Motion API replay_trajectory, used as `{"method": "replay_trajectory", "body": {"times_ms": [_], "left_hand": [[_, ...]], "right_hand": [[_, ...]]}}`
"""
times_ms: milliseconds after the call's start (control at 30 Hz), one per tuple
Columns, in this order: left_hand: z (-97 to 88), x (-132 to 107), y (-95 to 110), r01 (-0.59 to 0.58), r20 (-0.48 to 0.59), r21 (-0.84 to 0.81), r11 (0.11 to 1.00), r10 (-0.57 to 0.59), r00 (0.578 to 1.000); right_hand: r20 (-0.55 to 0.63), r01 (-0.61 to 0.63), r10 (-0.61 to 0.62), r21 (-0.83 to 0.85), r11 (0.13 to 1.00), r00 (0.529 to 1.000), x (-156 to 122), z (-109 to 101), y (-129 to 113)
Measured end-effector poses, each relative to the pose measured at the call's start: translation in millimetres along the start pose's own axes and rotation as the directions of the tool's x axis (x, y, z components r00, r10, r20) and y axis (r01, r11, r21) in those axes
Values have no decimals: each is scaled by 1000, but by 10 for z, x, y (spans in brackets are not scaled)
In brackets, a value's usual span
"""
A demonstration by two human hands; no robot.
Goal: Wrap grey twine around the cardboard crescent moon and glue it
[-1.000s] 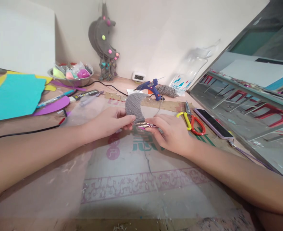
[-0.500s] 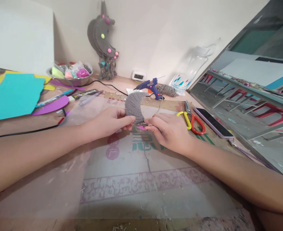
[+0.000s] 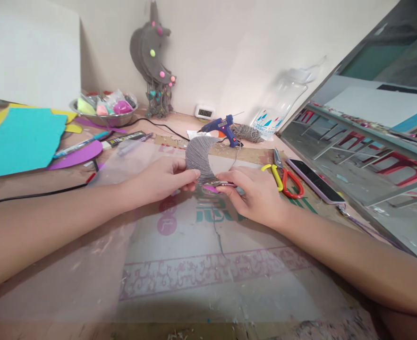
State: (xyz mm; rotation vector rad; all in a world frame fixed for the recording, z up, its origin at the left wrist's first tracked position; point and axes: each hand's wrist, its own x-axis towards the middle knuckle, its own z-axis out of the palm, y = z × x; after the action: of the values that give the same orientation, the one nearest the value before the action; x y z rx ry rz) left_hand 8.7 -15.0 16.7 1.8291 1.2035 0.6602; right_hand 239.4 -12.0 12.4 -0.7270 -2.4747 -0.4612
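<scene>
My left hand (image 3: 171, 177) pinches the lower left edge of a crescent moon (image 3: 198, 156) wrapped in grey yarn, held upright above the plastic-covered work surface. The thumb lies across its front. At the moon's lower tip, my right hand (image 3: 252, 191) grips a slim metal tool (image 3: 226, 183) between thumb and index finger. The tool's far end meets the wrapped yarn, and its exact kind is hard to make out. A bit of purple (image 3: 211, 189) shows under that tip. Below hangs a loose grey yarn end (image 3: 218, 238).
Behind the moon stand a blue glue gun (image 3: 224, 127), a yarn bundle (image 3: 247, 132) and a clear jug (image 3: 281, 104). Scissors (image 3: 282, 174) and a phone (image 3: 314, 180) lie at right. Coloured sheets (image 3: 24, 141) and a metal bowl (image 3: 104, 118) are at left.
My right fingers have shifted slightly right along the slim tool, and more of it shows. My left hand keeps its hold on the moon.
</scene>
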Motion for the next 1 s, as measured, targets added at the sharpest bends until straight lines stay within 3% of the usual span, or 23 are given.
{"method": "replay_trajectory", "body": {"times_ms": [667,1000], "left_hand": [[4,23,-29,-18,28,28,999,17,999],[-3,7,5,-16,3,-10,1000,16,1000]], "right_hand": [[69,39,-37,-30,999,997,-6,13,13],[8,2,-3,8,1000,1000,-10,4,1]]}}
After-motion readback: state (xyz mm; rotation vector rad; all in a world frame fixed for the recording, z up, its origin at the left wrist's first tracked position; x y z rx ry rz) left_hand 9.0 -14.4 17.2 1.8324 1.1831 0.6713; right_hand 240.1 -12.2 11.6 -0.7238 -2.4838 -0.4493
